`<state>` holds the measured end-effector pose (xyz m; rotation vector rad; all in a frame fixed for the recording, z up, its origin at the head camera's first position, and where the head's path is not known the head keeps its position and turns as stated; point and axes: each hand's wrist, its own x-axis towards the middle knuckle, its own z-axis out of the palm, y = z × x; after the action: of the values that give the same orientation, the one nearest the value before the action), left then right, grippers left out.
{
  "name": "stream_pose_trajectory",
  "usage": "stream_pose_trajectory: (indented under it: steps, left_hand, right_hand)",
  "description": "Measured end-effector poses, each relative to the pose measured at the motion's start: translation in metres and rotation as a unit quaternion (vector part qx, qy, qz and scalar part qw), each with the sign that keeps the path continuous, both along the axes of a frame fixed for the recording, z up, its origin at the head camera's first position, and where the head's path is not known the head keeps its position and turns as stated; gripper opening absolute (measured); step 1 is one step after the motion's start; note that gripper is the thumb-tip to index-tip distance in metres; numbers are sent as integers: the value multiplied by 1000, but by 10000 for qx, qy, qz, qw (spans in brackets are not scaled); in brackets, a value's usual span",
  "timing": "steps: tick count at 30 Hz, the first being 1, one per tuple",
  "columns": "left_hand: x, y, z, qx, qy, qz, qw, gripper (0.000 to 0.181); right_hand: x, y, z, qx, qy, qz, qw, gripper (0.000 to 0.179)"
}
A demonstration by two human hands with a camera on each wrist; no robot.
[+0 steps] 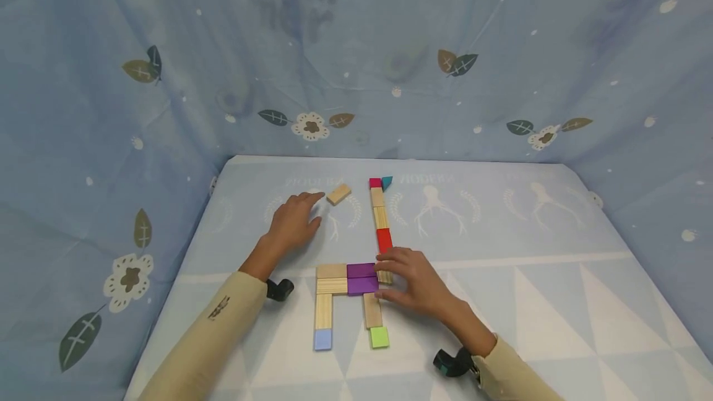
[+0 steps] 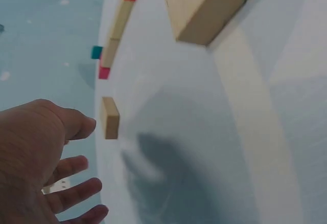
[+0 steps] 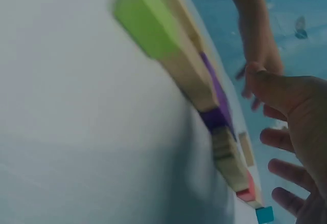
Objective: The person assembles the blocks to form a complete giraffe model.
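Observation:
My left hand (image 1: 292, 223) reaches over the far left of the table with its fingers apart, holding nothing. Just beyond its fingertips lies a loose plain wooden block (image 1: 338, 194). In the left wrist view a gap separates the thumb from that block (image 2: 110, 118). Over the right edge of two purple blocks (image 1: 362, 288) hovers my right hand (image 1: 418, 283), fingers spread and nothing gripped. It partly covers a wooden block (image 1: 385, 277) beside the purple pair. The right wrist view shows its fingers apart from the blocks; whether a fingertip touches one in the head view I cannot tell.
Flat blocks form a figure: a column with a red block (image 1: 384, 240), a crimson block (image 1: 375, 182) and a teal piece (image 1: 387, 182) at its far end. Two legs end in a light blue block (image 1: 323, 339) and a green block (image 1: 379, 337). Patterned cloth (image 1: 356, 48) hangs behind.

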<state>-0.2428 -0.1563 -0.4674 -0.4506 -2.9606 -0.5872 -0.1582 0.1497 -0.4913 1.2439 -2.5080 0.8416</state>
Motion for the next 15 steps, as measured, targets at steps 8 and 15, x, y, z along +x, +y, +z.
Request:
stream_pose_trajectory:
  steps: [8,15]
  left_hand:
    - [-33,6,-12,-353,-397,-2,9986,61]
    - [-45,16,-14,-785,-654,-224,9945,59]
  right_hand:
    - [29,-3,-14,367,149,520,9979,44]
    - [35,-2,-17,436,177,422,9980,40]
